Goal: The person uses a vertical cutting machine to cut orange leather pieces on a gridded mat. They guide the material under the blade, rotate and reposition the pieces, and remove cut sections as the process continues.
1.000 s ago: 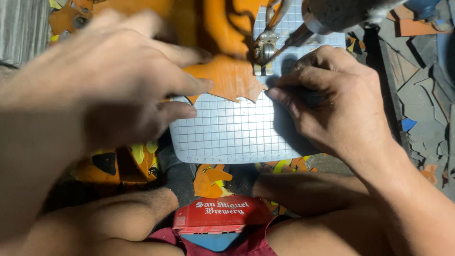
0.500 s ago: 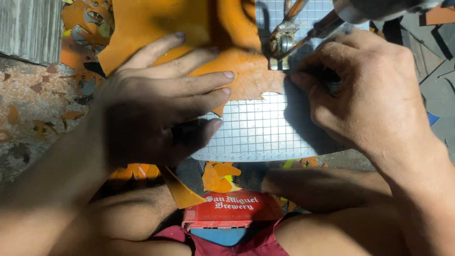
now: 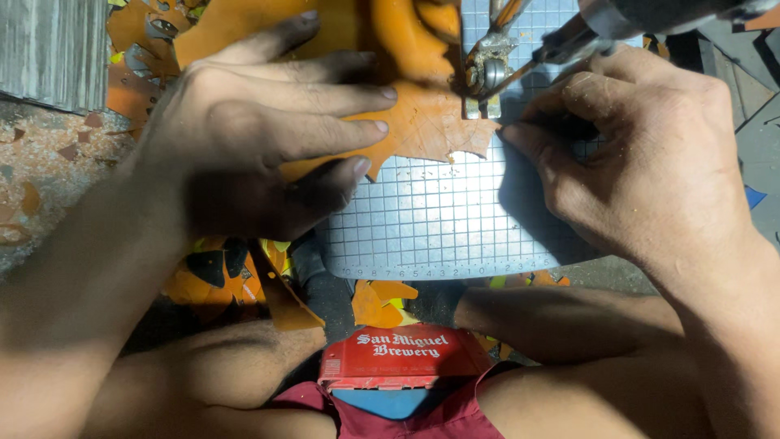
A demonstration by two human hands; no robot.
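Observation:
An orange sheet with a jagged cut edge (image 3: 422, 122) lies on the white gridded table of a saw (image 3: 439, 219). My left hand (image 3: 268, 154) presses flat on the sheet, fingers spread and pointing right. My right hand (image 3: 642, 154) pinches the sheet's right edge beside the blade guide (image 3: 485, 77), its fingers curled. The metal blade assembly stands just above the sheet's cut edge, between my two hands.
Orange and yellow offcuts (image 3: 382, 301) litter the floor under the saw table. A red crate (image 3: 402, 354) sits between my bare legs. A grey ribbed block (image 3: 49, 49) stands at the top left, with dark scraps (image 3: 747, 97) at the right.
My left hand has slid left and settled flatter on the sheet. The view has moved closer and the right hand sits nearer the blade.

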